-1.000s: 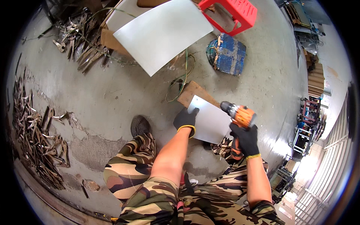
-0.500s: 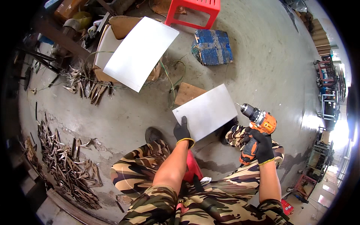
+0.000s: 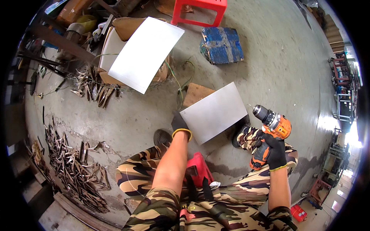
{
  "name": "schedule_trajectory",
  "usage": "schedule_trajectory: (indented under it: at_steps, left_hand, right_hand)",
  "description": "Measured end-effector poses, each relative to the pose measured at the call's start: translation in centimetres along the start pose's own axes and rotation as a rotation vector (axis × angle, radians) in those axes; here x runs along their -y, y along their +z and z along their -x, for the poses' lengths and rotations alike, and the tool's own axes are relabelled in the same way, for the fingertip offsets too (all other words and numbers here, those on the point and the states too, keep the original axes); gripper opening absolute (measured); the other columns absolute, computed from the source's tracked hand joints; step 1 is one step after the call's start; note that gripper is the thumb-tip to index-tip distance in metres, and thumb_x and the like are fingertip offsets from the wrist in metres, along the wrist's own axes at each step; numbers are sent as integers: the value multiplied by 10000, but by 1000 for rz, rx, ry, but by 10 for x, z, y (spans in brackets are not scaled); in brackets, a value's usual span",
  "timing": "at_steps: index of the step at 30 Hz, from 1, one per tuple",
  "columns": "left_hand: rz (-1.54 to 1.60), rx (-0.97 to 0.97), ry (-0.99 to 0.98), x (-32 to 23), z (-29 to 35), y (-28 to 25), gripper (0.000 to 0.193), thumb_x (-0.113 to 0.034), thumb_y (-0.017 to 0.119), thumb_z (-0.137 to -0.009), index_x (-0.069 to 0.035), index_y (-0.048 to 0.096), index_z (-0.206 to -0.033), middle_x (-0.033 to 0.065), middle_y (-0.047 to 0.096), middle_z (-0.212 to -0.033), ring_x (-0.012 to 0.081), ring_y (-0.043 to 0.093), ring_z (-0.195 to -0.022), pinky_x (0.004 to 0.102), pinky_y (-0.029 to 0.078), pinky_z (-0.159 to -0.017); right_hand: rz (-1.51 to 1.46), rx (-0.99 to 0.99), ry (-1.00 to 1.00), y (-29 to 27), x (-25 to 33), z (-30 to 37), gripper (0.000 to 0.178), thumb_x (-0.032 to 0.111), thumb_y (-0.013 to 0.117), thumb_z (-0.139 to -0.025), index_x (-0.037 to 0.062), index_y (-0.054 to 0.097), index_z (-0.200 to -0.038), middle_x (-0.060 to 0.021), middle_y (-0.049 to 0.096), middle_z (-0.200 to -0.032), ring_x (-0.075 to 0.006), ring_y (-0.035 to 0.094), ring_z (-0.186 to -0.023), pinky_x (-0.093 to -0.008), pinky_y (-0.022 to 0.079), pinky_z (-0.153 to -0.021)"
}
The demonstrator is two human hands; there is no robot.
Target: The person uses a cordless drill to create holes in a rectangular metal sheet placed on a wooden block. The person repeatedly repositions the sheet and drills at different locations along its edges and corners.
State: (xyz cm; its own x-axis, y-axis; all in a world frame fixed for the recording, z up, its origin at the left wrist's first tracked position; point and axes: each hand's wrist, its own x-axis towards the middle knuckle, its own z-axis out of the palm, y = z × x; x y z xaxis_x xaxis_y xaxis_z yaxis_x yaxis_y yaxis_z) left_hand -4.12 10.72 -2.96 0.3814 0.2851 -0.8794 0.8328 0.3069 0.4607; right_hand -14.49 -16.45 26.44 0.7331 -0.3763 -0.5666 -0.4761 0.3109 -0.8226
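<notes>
My right hand (image 3: 274, 149), in a black glove with a yellow cuff, is closed around the grip of an orange and black cordless drill (image 3: 278, 125). The drill's thin bit points up and left, near the right corner of a flat pale grey sheet (image 3: 216, 113). That sheet lies tilted over a brown wooden block (image 3: 197, 94), part of which shows behind it. At the sheet's left edge is my left hand (image 3: 179, 123), gloved the same way. Its fingers are dark and partly hidden, so their grip is unclear.
Another pale sheet (image 3: 148, 54) rests across an open cardboard box (image 3: 125, 29). Beyond the wooden block stand a blue taped bundle (image 3: 222, 45) and a red plastic stool (image 3: 200, 4). Scrap metal strips (image 3: 73, 165) are heaped at left. Green wire (image 3: 174, 77) trails by the box.
My left hand has slid off the top of the sheet to its left edge, and the thumb no longer shows on it. The drill stays in my right hand, near the sheet's right corner.
</notes>
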Motion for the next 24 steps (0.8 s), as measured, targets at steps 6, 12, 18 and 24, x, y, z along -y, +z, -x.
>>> schedule_trajectory:
  at_steps: [6,12,18,24]
  left_hand:
    - [389,233,-101,-7,-14,-23,698,-636,555,-977,-17,627,-1290,130,712,-1120,260,698,-922,379,563,-787]
    - [86,322,123,23,-37,-24,413,-258,768,-932,-11,672,-1248,108,721,-1156,235,681,-926,376,536,-861]
    - [557,305,29,73,-1,-27,393,-286,652,-1023,-41,615,-1329,106,703,-1224,285,674,-1063,450,536,-951]
    - [850,301,-115,81,34,-14,613,-557,450,-1067,-71,537,-1430,114,590,-1448,328,565,-1298,491,454,-1101]
  right_hand:
    - [-68,14,-26,12,1,-3,269,113,644,-918,-37,625,-1141,-117,696,-937,-198,698,-725,-338,600,-672]
    - [-81,56,-1,13,-3,-9,298,138,656,-930,-36,619,-1169,-109,689,-942,-194,693,-743,-331,591,-667]
    - [-112,114,-32,19,2,-5,250,140,664,-922,-38,643,-1095,-91,683,-896,-192,679,-723,-333,581,-669]
    - [-106,88,-46,32,7,0,287,159,670,-925,-28,640,-1142,-91,694,-918,-188,680,-740,-323,575,-686]
